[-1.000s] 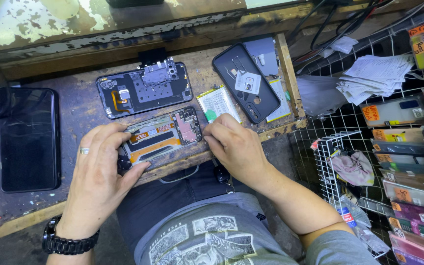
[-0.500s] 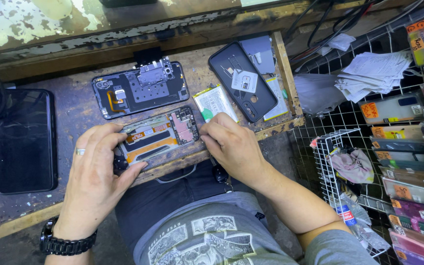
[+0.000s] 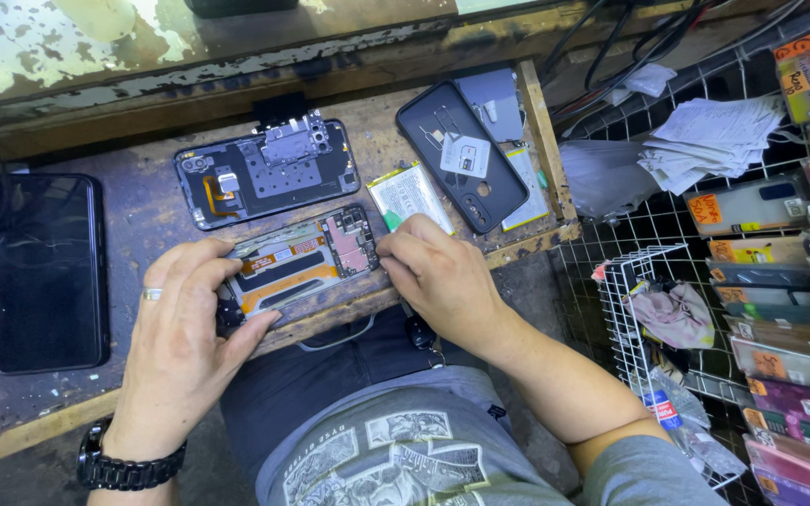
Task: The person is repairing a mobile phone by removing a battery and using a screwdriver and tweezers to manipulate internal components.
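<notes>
An opened phone with its orange flex cables and circuit board bare lies at the front edge of a worn wooden bench. My left hand, with a ring and a black wristwatch, grips the phone's left end. My right hand presses its fingertips on the phone's right end by the board; any tool in it is hidden. Just beyond lie a second opened phone frame, a loose white battery and a black back cover.
A dark phone screen lies at the bench's left. A wire rack holding a crumpled cloth and rows of packaged phone cases fill the right. Papers and cables sit at the upper right.
Both hands stay on the opened phone; the view has shifted slightly and my right fingertips have settled closer on the phone's right end.
</notes>
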